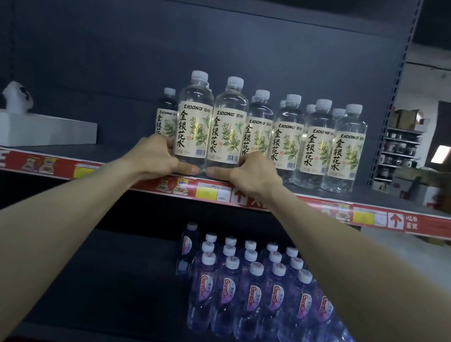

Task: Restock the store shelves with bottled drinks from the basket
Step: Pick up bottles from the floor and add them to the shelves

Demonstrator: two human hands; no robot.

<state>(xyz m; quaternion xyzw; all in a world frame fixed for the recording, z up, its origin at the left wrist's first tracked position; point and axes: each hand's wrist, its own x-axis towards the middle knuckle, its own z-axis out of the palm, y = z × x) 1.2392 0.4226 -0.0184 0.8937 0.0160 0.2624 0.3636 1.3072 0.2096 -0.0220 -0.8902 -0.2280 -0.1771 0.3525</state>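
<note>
Fingers of my left hand wrap one clear bottle, and my right hand wraps its twin. Both stand upright and touching at the front of the shelf, with cream labels and white caps. My fingertips are hidden behind them. Matching bottles stand just to the right, purple-labelled bottles fill the lower shelf, and a white box sits far left.

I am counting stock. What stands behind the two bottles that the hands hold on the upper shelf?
Behind the left-hand bottle one more white cap peeks out. Anything behind the right-hand bottle is covered by it.
</note>
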